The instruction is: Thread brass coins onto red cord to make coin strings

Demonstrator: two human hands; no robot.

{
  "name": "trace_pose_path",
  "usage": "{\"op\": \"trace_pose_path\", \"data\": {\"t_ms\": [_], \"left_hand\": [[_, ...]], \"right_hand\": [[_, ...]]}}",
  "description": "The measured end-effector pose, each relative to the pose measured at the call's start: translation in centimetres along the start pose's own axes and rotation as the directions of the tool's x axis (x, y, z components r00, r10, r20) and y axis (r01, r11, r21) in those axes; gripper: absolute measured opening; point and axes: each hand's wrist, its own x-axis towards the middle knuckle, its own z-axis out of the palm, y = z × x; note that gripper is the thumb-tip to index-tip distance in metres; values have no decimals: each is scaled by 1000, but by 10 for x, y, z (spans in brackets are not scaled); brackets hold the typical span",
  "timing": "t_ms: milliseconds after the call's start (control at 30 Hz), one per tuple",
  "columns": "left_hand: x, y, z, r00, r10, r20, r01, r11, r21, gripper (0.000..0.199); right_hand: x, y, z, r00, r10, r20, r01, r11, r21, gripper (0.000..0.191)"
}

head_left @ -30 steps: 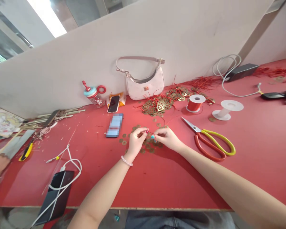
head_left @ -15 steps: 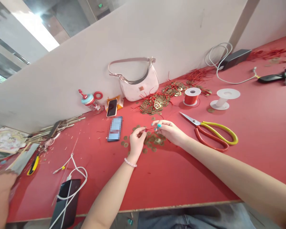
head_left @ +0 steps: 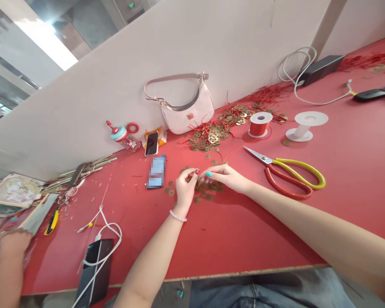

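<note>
My left hand [head_left: 186,188], with a pale bead bracelet at its wrist, is closed in a pinch on a thin red cord [head_left: 196,171]. Close against its fingertips, my right hand [head_left: 228,177] has thumb and fingers drawn together at the cord; the exact grip is partly hidden. Loose brass-coloured holed coins [head_left: 209,197] lie scattered on the red tabletop beneath and around both hands. Behind them is a heap of coins tied with red cord [head_left: 213,136]. A spool of red cord [head_left: 259,125] stands upright to the right of that heap.
Yellow-and-red-handled scissors [head_left: 291,173] lie right of my hands, near a white bare spool [head_left: 304,127]. Phones [head_left: 156,172], a pink handbag [head_left: 189,113] and a cup [head_left: 125,137] are behind. At left are a cabled power bank [head_left: 94,269] and another person's hand [head_left: 14,244].
My right hand has moved left and closed up to my left fingertips, narrowing the gap where the cord showed. My left hand keeps its pinch. The view has shifted slightly.
</note>
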Motion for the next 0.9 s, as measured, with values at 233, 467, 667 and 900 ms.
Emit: {"op": "trace_pose_path", "data": {"t_ms": [233, 467, 667, 900], "left_hand": [[-1, 3, 0, 1000, -15, -8, 15, 999, -47, 24], [0, 3, 0, 999, -19, -30, 16, 997, -78, 25], [1, -1, 0, 999, -10, -50, 7, 998, -69, 25], [-1, 0, -1, 999, 47, -1, -47, 999, -13, 23]], "right_hand": [[-1, -2, 2, 998, -64, 30, 69, 971, -227, 36], [-2, -3, 4, 996, -86, 38, 93, 949, -301, 34], [-2, -1, 4, 997, -71, 29, 76, 940, -331, 31], [-1, 5, 4, 996, -66, -59, 44, 948, -316, 26]]}}
